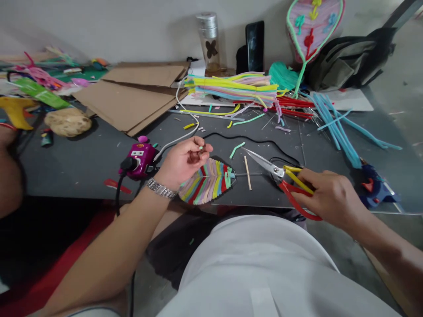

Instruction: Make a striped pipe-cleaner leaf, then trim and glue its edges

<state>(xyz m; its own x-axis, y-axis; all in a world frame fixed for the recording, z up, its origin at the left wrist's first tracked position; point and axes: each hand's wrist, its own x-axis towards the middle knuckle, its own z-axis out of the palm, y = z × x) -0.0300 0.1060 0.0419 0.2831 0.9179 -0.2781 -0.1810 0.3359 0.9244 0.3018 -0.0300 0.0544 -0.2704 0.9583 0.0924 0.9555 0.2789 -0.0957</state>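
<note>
My left hand (183,161), with a metal watch on the wrist, hovers palm up over a leaf-shaped piece (207,181) covered in striped pipe cleaners. Its fingertips pinch a tiny green bit (200,148). My right hand (327,196) grips the red and yellow handles of scissors (276,171) that rest on the grey board (86,154). Their blades are slightly apart and point left toward the leaf's tip. A thin wooden stick (247,172) and a green pipe cleaner scrap (236,149) lie between the two hands.
A purple power strip (139,160) with black cord sits left of the leaf. A blue glue gun (376,187) lies at right. Pipe cleaner bundles (234,88), cardboard sheets (132,94), a bottle (209,42), a phone (254,46) and a bag (350,57) stand behind. Another person's arm (8,176) shows at far left.
</note>
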